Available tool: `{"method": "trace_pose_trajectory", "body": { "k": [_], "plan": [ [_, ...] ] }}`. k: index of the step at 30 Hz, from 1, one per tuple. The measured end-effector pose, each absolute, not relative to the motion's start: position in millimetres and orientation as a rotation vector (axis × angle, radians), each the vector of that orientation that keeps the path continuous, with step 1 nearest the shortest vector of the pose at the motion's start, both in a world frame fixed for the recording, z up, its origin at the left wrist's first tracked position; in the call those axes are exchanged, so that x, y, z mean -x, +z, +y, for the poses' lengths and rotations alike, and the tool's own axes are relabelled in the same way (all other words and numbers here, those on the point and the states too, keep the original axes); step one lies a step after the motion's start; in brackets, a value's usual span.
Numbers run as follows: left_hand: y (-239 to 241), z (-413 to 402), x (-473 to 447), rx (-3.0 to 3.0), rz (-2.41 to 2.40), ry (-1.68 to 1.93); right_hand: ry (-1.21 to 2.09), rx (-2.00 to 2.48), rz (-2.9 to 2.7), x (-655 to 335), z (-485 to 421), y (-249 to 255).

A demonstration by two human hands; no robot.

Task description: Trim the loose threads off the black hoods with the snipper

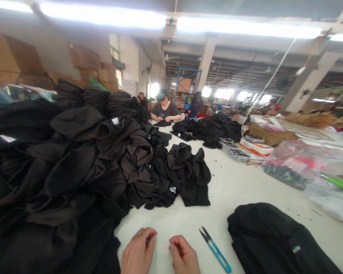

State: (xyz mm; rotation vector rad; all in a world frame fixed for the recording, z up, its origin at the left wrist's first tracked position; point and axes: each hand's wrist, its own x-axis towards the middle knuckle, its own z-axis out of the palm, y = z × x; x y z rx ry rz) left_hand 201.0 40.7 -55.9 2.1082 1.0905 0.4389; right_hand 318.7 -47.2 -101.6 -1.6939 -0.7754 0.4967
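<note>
My left hand (139,250) rests low over the white table (171,219), its fingers curled in and the thumb close to the forefinger. Facing it across a small gap, my right hand (185,255) is curled the same way. I see nothing held in either one. Just right of my right hand lie blue-handled thread snips (215,251), blades pointing away from me. Beyond them is a folded black garment (274,236) with a small pale label. A big heap of black garments (74,163) rises on the left, its near edge beside my left hand.
More black garments (217,127) are piled farther up the table. Along the right side are clear plastic bags (300,163), booklets (234,149) and cardboard (270,134). A seated person (166,110) handles black cloth at the far end. Cartons (84,57) are stacked at back left.
</note>
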Motion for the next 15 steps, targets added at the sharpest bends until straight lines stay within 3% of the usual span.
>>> {"method": "trace_pose_trajectory", "body": {
  "k": [15],
  "plan": [
    [-55.2,41.6,-201.3,-2.026,1.138,0.394,0.485,1.679,-0.773,-319.7,-46.5,-100.2]
  ]
}}
